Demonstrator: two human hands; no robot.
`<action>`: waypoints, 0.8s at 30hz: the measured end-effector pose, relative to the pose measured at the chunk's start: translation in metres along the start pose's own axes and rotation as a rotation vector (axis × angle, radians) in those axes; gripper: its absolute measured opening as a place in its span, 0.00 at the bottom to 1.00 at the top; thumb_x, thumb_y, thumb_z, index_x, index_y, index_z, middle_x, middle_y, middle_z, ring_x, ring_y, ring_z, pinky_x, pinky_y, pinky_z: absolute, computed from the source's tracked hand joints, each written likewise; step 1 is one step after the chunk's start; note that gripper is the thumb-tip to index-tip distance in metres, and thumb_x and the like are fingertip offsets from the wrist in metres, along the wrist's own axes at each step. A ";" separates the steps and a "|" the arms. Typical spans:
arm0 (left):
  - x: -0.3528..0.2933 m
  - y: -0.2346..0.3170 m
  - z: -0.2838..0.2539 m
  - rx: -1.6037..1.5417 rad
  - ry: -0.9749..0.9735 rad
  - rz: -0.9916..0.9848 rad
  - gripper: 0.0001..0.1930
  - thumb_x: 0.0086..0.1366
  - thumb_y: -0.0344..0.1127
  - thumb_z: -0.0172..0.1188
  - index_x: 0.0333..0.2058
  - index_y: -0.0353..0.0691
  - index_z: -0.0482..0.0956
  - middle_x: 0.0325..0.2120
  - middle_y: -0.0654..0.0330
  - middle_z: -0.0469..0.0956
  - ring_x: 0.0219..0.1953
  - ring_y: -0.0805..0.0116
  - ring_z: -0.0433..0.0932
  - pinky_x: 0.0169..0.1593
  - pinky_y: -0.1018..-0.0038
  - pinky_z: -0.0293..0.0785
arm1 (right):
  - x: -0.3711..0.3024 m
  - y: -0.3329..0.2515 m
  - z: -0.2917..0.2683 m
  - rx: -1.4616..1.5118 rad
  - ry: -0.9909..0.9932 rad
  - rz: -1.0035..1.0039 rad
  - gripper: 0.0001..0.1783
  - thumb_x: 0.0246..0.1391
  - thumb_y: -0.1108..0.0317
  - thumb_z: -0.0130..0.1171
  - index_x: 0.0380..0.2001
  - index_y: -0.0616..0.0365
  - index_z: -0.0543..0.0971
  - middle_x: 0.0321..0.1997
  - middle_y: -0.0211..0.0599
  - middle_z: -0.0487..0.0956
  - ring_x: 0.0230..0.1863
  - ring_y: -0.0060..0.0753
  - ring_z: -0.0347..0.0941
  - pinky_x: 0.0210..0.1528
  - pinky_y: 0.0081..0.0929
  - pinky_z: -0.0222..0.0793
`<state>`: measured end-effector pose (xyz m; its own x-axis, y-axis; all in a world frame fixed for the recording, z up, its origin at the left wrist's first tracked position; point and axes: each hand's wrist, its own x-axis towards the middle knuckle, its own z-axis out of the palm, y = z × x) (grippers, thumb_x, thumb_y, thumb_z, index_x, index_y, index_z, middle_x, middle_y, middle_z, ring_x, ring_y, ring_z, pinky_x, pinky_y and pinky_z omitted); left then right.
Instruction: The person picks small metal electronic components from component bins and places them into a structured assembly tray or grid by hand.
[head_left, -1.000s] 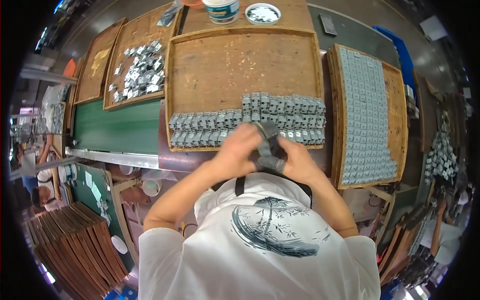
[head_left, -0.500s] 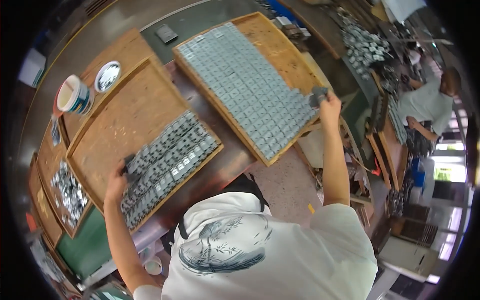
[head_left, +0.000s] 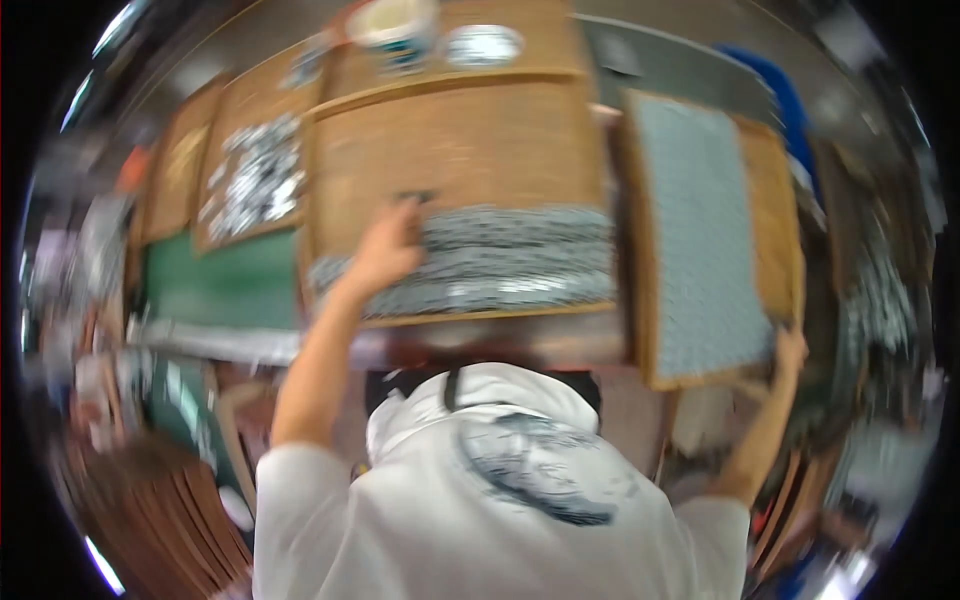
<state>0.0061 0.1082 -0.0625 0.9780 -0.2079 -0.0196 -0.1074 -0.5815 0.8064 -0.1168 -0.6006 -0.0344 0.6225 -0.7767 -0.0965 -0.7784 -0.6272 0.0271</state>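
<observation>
My left hand (head_left: 388, 248) is over a wooden tray (head_left: 450, 88) in front of me, at the far edge of its rows of small grey metal parts (head_left: 520, 255). At its fingertips a small dark piece (head_left: 418, 196) shows, closed in the fingers; blur hides its exact shape. My right hand (head_left: 790, 352) is at the near right corner of a second wooden tray (head_left: 645, 330), beside a field of flat grey square pieces (head_left: 705, 230). Motion smears its fingers, and whether they hold anything is hidden.
Behind the left tray stand a white bucket (head_left: 392, 25) and a white bowl (head_left: 484, 46) of shiny bits. Further left, a smaller wooden board (head_left: 222, 165) bears loose shiny metal pieces (head_left: 262, 180). A blue bin edge (head_left: 785, 105) is at the far right.
The view has swung left, bringing the left tray to the middle. My left hand has moved from the tray's left side to the far edge of the rows. My right hand stays near the right tray's corner.
</observation>
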 end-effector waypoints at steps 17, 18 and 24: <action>-0.012 -0.086 -0.159 0.546 0.725 -0.425 0.17 0.52 0.31 0.60 0.43 0.46 0.75 0.42 0.52 0.72 0.46 0.49 0.73 0.44 0.57 0.73 | -0.085 -0.146 -0.016 1.568 -0.242 -0.226 0.18 0.59 0.67 0.58 0.52 0.58 0.75 0.45 0.33 0.76 0.41 0.27 0.73 0.41 0.26 0.73; -0.001 -0.094 -0.166 0.677 0.686 -0.401 0.18 0.52 0.30 0.61 0.44 0.47 0.75 0.44 0.52 0.70 0.48 0.49 0.72 0.44 0.57 0.73 | -0.099 -0.161 -0.013 1.536 -0.290 -0.337 0.17 0.59 0.69 0.58 0.51 0.59 0.75 0.45 0.34 0.76 0.40 0.27 0.73 0.40 0.26 0.72; 0.026 -0.127 -0.215 0.823 0.341 -0.383 0.19 0.51 0.28 0.57 0.44 0.50 0.78 0.47 0.55 0.72 0.52 0.51 0.70 0.49 0.56 0.74 | -0.180 -0.244 -0.014 1.408 -0.355 -0.516 0.14 0.54 0.74 0.62 0.45 0.62 0.78 0.37 0.31 0.78 0.32 0.22 0.73 0.31 0.22 0.70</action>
<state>0.0839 0.3451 -0.0384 0.9582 0.2742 0.0822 0.2644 -0.9578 0.1129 -0.0380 -0.3087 -0.0101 0.9477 -0.3179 -0.0295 -0.0628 -0.0951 -0.9935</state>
